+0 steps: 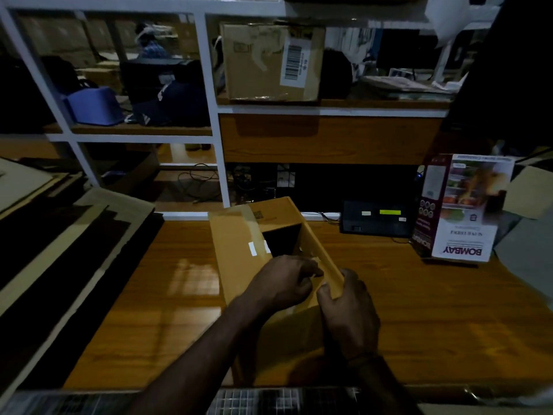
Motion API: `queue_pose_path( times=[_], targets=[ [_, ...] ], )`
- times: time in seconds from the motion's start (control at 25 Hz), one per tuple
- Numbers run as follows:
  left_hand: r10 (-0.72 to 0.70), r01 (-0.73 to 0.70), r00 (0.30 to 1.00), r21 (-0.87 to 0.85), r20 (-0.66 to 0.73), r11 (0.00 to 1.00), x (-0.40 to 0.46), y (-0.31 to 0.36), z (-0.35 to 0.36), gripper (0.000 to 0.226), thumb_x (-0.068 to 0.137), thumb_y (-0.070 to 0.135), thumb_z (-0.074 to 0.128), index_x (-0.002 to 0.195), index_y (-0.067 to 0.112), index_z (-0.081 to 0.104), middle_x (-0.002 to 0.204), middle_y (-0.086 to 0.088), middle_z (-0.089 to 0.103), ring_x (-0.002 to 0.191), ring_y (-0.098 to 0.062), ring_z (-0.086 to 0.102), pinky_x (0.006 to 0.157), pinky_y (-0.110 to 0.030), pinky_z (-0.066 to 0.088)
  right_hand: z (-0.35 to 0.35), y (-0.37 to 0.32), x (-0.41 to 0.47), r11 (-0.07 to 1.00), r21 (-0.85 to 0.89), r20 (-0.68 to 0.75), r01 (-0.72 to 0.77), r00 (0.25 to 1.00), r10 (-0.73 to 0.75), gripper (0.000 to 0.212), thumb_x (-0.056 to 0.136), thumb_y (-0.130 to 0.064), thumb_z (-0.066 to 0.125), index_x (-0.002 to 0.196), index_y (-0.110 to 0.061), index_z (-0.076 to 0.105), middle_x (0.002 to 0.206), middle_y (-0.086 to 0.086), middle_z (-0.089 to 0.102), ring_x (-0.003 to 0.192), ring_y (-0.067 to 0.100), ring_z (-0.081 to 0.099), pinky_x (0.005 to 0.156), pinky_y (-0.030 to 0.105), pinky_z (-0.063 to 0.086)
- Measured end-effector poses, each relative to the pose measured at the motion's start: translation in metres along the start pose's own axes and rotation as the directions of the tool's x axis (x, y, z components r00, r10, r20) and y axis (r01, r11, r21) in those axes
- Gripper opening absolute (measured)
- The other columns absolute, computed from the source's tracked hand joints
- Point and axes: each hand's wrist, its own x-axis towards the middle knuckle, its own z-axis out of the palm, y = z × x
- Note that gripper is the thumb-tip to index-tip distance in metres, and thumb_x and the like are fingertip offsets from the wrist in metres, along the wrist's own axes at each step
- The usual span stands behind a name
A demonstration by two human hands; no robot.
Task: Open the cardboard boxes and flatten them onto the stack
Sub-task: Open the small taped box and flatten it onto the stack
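A brown cardboard box (239, 253) on the wooden surface (419, 310) is gripped at its flaps by the left hand (281, 281) and the right hand (348, 313), fingers curled

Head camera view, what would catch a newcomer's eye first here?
Both hands meet at centre: the left hand and right hand grip an open cardboard box on the wooden table. A colourful Bombay carton stands at right; flattened cardboard is stacked at left.

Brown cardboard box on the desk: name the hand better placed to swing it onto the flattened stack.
Left, probably. The left hand is nearer the flattened stack; the right hand grips the cardboard box at its opposite flap.
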Motion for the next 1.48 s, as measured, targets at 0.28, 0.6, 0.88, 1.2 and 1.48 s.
queue_pose_path(
  times=[0.28, 0.6, 0.88, 1.2, 1.48],
  targets=[
    [0.010, -0.011, 1.000, 0.085, 0.009, 0.996, -0.030, -0.012, -0.024, 0.029, 0.086, 0.024, 0.055, 0.106, 0.028, 0.076, 0.114, 0.011, 0.071, 0.106, -0.001, 0.061, 0.104, -0.030, 0.040, -0.004, -0.023, -0.053, 0.973, -0.232, 0.093, -0.006, 0.995, 0.029, 0.072, 0.095, -0.064, 0.034, 0.156, -0.032, 0.011, 0.139, 0.007, 0.045, 0.120, 0.027, 0.051, 0.090, 0.037, 0.048],
    [-0.324, 0.347, 0.937, 0.252, -0.128, 0.903, -0.101, -0.005, -0.032, 0.040, 0.097, 0.043, 0.045, 0.135, 0.036, 0.053, 0.152, 0.000, 0.037, 0.138, -0.015, 0.036, 0.115, -0.045, 0.024, -0.004, -0.062, -0.089, 0.883, -0.443, 0.275, 0.156, 0.961, -0.032, 0.063, 0.102, -0.057, 0.021, 0.158, -0.033, 0.005, 0.164, 0.016, -0.009, 0.150, 0.042, -0.005, 0.121, 0.056, 0.001],
    [-0.468, 0.469, 0.881, 0.260, -0.070, 0.844, -0.167, 0.009, -0.049, 0.054, 0.093, 0.060, 0.047, 0.143, 0.042, 0.038, 0.156, -0.002, 0.026, 0.146, -0.030, 0.019, 0.115, -0.061, 0.015, -0.011, -0.080, -0.088, 0.824, -0.321, 0.423, 0.467, 0.849, -0.317, 0.048, 0.105, -0.039, 0.030, 0.153, -0.043, 0.024, 0.163, 0.006, 0.019, 0.150, 0.024, 0.013, 0.121, 0.042, 0.004],
    [-0.437, 0.477, 0.875, 0.211, -0.210, 0.853, -0.190, 0.015, -0.054, 0.049, 0.093, 0.057, 0.051, 0.137, 0.036, 0.050, 0.148, 0.000, 0.043, 0.137, -0.029, 0.039, 0.106, -0.053, 0.038, 0.000, -0.090, -0.072, 0.827, -0.216, 0.592, 0.519, 0.743, -0.311, 0.054, 0.101, -0.059, 0.030, 0.152, -0.050, 0.015, 0.166, 0.002, 0.012, 0.151, 0.032, 0.010, 0.120, 0.053, 0.011],
    [-0.274, 0.409, 0.710, 0.063, -0.649, 0.910, -0.201, 0.015, -0.065, 0.052, 0.094, 0.037, 0.050, 0.145, 0.035, 0.039, 0.128, 0.006, 0.060, 0.072, -0.012, 0.066, 0.044, -0.011, 0.037, 0.013, -0.123, -0.077, 0.778, 0.232, 0.513, 0.584, 0.606, -0.608, 0.089, 0.091, -0.048, 0.062, 0.144, -0.065, -0.008, 0.162, -0.023, -0.013, 0.149, 0.018, 0.022, 0.116, 0.051, 0.032]
  ],
)
